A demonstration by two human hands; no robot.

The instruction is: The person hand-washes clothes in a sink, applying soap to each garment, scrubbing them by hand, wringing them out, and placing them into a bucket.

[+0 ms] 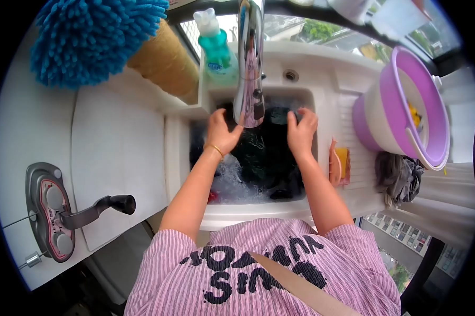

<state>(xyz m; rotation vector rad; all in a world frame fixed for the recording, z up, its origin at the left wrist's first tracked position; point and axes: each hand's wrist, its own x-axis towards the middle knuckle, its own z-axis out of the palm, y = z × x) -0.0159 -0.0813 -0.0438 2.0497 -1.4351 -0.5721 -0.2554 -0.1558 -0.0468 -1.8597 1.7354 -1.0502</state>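
While a blue tufted pad [95,42], cut off by the top edge, and a grey device with a lever handle [50,210] sit off to our left, our work is in the sink [237,211], where dark cloth [256,152] lies in bubbly water. Our left hand [223,132] hangs at the basin just left of the tap [250,58], thumb parted from fingers, gripping nothing that we can see. The tap hides some of the cloth, whose folds merge into one dark mass, so we cannot count pieces. Our right hand [301,134] is likewise spread, near the basin's right wall; whether either hand's fingertips touch the water, we cannot tell. We judge this to be hand-washing or rinsing; the next move would call for a firm hold with both hands, since soaked fabric should be heavy and slippery. Farther right, a yellow item [414,113] is partly hidden inside the purple-and-white bucket [375,113], and crumpled grey fabric [401,176] beside it looks blurred.
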